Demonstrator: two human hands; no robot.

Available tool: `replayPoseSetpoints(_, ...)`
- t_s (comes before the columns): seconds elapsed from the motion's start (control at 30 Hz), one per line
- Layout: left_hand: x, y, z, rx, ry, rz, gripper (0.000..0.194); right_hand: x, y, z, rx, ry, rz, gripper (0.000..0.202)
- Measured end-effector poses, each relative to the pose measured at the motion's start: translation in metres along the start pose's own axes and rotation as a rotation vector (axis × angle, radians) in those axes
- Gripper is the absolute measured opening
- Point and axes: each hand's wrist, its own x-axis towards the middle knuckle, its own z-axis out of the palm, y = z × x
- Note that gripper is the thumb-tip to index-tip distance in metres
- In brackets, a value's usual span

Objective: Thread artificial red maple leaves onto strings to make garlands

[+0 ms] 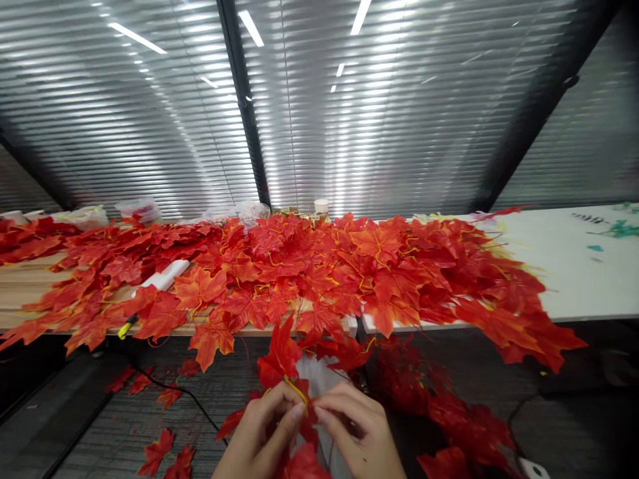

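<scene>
Low in the middle of the head view, my left hand [269, 429] pinches the yellow stem [296, 389] of a red artificial maple leaf [280, 356]. Close beside it, my right hand [352, 426] has thumb and forefinger pressed together near the stem; what they hold is too small to make out. More red leaves [305, 462] hang below and between my hands, over a pale cloth or sheet [319, 376].
A long heap of red maple leaves [279, 266] covers much of the table [589, 279]. A white tool-like object [162, 278], a yellow-tipped item [124, 328] and a paper cup [321, 205] are there. Leaves [157, 452] and a black cable [192, 398] lie on the floor.
</scene>
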Motion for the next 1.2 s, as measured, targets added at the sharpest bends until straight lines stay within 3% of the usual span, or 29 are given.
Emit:
replayPoseSetpoints(0.27, -0.002, -0.003, -0.003, 0.110, -0.059, 0.017, 0.032, -0.006, 0.010, -0.005, -0.060, -0.043, -0.030, 0.015)
replayPoseSetpoints(0.47, -0.004, -0.006, -0.002, 0.180, 0.022, 0.072, 0.019, -0.007, 0.014, -0.008, -0.095, 0.018, -0.040, 0.014)
replayPoseSetpoints(0.8, 0.001, 0.000, 0.002, 0.147, -0.021, 0.109, 0.019, -0.014, 0.037, -0.019, -0.141, 0.036, -0.033, 0.015)
replayPoseSetpoints(1.2, 0.001, 0.001, 0.003, 0.149, -0.025, 0.083, 0.019, -0.017, 0.040, -0.020, -0.140, -0.005, -0.006, 0.016)
